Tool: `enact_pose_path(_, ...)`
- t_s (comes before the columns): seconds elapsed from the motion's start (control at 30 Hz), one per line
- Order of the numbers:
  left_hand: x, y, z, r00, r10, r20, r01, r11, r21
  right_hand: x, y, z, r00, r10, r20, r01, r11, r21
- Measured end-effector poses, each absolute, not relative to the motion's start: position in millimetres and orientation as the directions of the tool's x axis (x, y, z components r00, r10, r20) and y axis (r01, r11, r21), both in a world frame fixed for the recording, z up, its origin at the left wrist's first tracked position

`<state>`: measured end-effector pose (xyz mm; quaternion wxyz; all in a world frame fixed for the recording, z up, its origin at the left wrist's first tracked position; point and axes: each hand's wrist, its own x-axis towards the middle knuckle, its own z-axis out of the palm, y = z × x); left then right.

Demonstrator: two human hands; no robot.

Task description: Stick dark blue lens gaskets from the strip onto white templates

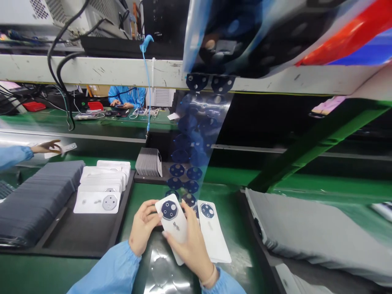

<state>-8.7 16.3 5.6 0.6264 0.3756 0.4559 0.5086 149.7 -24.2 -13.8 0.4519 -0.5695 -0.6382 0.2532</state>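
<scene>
A white phone back cover [175, 223] with a dark camera sticker at its top is held up, slightly tilted, between my two hands. My left hand [143, 225] pinches its left edge, while my right hand [193, 240] grips the right edge, thumb across the lower part. To the right, a second white phone back cover [214, 239], also with a dark camera patch, lies on the green bench. Behind my hands hangs a clear film strip [211, 141] carrying rows of dark round stickers [194, 173]; my fingers partly hide its lower end.
At left, a black tray [82, 234] holds overlapping white covers [97, 202] and a grey stack [43, 200]. Another tray [259, 241] with a grey stack [315, 232] stands right. A small box holds upright covers [149, 162]. A co-worker's hand [47, 146] reaches in far left beneath the shelf beam [116, 73].
</scene>
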Motion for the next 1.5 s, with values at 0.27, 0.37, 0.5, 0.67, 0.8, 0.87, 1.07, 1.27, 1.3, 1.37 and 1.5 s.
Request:
enact_pose_path(0.27,-20,18,11,0.045,0.995,-0.087,-0.294,0.096,0.951,161,-13,-16,0.239,0.712,0.661,0.819,0.217,-0.531)
enact_pose_path(0.37,-41,33,11,-0.132,0.99,0.041,-0.143,-0.06,0.988,181,-6,-15,0.401,0.674,0.621,0.849,-0.018,-0.528)
enact_pose_path(0.5,-77,54,8,-0.263,0.95,0.169,0.16,-0.13,0.978,207,-3,-34,0.404,0.806,0.433,0.905,-0.284,-0.317)
enact_pose_path(0.67,-134,69,12,-0.257,0.937,0.237,0.4,-0.12,0.909,212,-4,-58,0.331,0.829,0.451,0.942,-0.267,-0.201)
enact_pose_path(0.8,-175,69,1,-0.18,0.964,0.195,0.776,0.017,0.631,205,-3,-48,0.339,0.78,0.527,0.936,-0.225,-0.271)
enact_pose_path(0.87,-187,68,-7,-0.156,0.976,0.152,0.895,0.074,0.44,201,-3,-40,0.352,0.772,0.529,0.925,-0.202,-0.321)
enact_pose_path(1.07,-192,68,-15,-0.156,0.975,0.159,0.958,0.11,0.266,194,-3,-36,0.326,0.794,0.512,0.893,-0.08,-0.443)
enact_pose_path(1.27,-189,74,-6,-0.145,0.945,0.293,0.975,0.087,0.203,195,-2,-41,0.332,0.814,0.477,0.856,-0.048,-0.515)
enact_pose_path(1.3,-189,75,-5,-0.149,0.942,0.301,0.971,0.082,0.223,195,-2,-40,0.341,0.811,0.475,0.845,-0.043,-0.532)
enact_pose_path(1.37,-190,76,-1,-0.155,0.946,0.283,0.955,0.07,0.288,194,-3,-36,0.368,0.801,0.472,0.808,-0.024,-0.589)
enact_pose_path(1.5,-184,72,9,-0.217,0.945,0.244,0.909,0.105,0.402,187,-7,-22,0.424,0.813,0.399,0.556,0.113,-0.823)
